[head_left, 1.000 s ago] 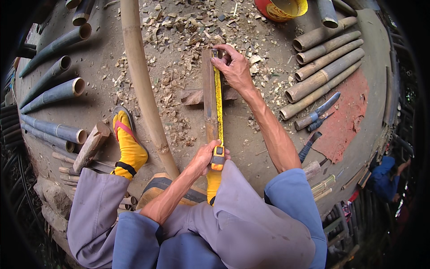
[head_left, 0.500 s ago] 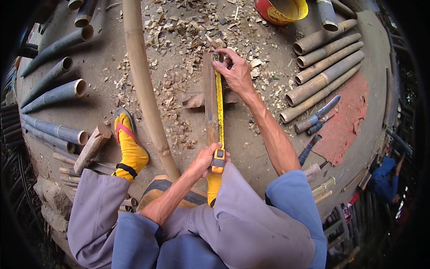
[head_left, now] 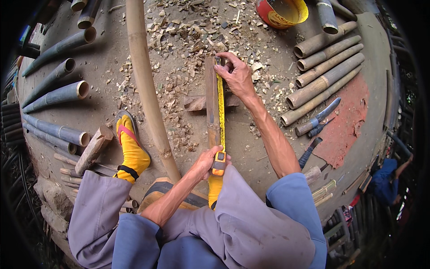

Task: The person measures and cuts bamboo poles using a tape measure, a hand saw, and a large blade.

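Note:
A narrow brown wooden bar (head_left: 212, 96) runs away from me, lying across a short wood block (head_left: 195, 103). Along its right side stretches a yellow tape blade (head_left: 221, 105). My left hand (head_left: 207, 160) is closed round the orange and grey tape measure case (head_left: 219, 163) at the near end, beside my right knee. At the far end, my right hand (head_left: 236, 76) pinches the tip of the blade against the bar, thumb and index finger together. Part of the left fingers is hidden behind the case.
A long bamboo pole (head_left: 148, 85) slants past on the left. Cut bamboo tubes (head_left: 58, 96) lie left, more (head_left: 329, 80) right. Bladed tools (head_left: 324, 112) rest by a red sheet (head_left: 347, 130). Wood chips (head_left: 179, 49) and a red-yellow bucket (head_left: 273, 15) are ahead. Another person (head_left: 385, 181) is far right.
The whole view has shifted slightly, so the scene sits a little lower. Both hands keep the same hold, with the tape still stretched along the bar.

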The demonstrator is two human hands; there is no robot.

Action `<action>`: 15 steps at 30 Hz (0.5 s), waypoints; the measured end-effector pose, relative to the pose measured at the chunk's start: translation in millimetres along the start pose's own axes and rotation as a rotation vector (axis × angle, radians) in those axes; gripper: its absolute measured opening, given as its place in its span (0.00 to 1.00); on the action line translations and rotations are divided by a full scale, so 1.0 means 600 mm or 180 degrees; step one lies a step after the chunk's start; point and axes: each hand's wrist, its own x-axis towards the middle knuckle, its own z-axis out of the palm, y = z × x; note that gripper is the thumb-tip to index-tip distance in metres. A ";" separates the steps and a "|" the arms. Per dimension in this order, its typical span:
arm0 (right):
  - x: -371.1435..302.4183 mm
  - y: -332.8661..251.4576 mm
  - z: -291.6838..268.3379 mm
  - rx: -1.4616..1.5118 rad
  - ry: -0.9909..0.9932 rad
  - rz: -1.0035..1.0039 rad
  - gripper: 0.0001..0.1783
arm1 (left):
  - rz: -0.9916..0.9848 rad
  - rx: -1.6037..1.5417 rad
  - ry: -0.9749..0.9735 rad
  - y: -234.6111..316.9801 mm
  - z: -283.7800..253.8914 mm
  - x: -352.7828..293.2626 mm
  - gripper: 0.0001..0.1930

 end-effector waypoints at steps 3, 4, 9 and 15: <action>-0.001 -0.008 -0.003 -0.0313 -0.0004 -0.0264 0.16 | -0.0039 0.0042 -0.0014 -0.001 -0.002 -0.001 0.21; 0.000 -0.010 -0.004 -0.0361 0.0023 -0.0406 0.16 | -0.0053 0.0071 -0.0018 -0.003 -0.006 0.001 0.22; 0.001 -0.012 -0.007 -0.0461 -0.0043 -0.0512 0.17 | -0.0099 0.0212 0.0014 0.008 -0.003 -0.013 0.23; 0.000 -0.005 -0.003 -0.0429 -0.0016 -0.0495 0.17 | -0.0086 0.0258 0.0048 0.008 -0.005 -0.011 0.24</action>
